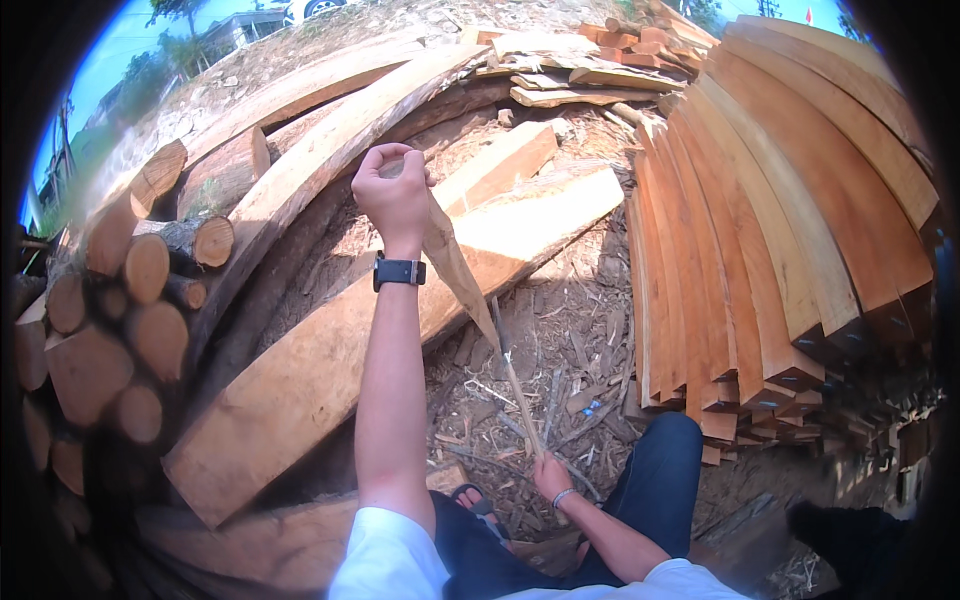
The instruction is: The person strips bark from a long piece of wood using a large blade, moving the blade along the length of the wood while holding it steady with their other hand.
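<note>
My left hand [392,190], with a dark watch on its wrist, is raised with its fingers curled closed at the upper end of a flat, tapering wood strip [455,268]. The strip slants down toward the right. At its narrow lower end it meets a thin stick [522,400]; I cannot tell whether the two are one piece. Low down beside my right knee, my right hand [551,478], wearing a bracelet, is closed around the stick's lower end. A thick sawn beam [300,395] lies slantwise beneath my left forearm and behind the strip.
Cut logs [158,340] are piled at the left, ends toward me. Long reddish planks [720,250] are stacked at the right. Rough slabs [570,85] lie at the back, and bark scraps [580,365] cover the ground. A sandalled foot [480,505] stands below.
</note>
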`<state>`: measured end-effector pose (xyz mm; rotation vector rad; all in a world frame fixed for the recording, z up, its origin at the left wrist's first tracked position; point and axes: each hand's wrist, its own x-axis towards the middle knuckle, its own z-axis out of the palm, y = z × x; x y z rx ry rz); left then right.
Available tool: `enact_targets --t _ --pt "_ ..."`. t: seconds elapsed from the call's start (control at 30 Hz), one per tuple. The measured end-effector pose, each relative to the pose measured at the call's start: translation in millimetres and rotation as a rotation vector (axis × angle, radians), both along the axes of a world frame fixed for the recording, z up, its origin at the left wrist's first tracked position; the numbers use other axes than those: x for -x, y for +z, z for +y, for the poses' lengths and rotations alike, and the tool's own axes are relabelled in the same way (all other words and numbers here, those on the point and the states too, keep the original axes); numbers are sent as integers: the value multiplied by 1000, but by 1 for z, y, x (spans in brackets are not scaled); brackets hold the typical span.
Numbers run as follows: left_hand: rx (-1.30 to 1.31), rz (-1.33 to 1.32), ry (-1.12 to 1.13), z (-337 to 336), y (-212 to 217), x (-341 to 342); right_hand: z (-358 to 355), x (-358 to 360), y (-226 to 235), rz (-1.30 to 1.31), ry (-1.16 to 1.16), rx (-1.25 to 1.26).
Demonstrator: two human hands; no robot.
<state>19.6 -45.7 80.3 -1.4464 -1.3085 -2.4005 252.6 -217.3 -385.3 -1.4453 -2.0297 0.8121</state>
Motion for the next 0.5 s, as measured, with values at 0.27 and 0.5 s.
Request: enact_targets --t 0.27,0.5 --pt "-7 -12 21 1 -2 5 11 -3 69 192 -45 73" --pt "28 -37 67 -4 -2 8 -7 -10 -4 -281 71 402"
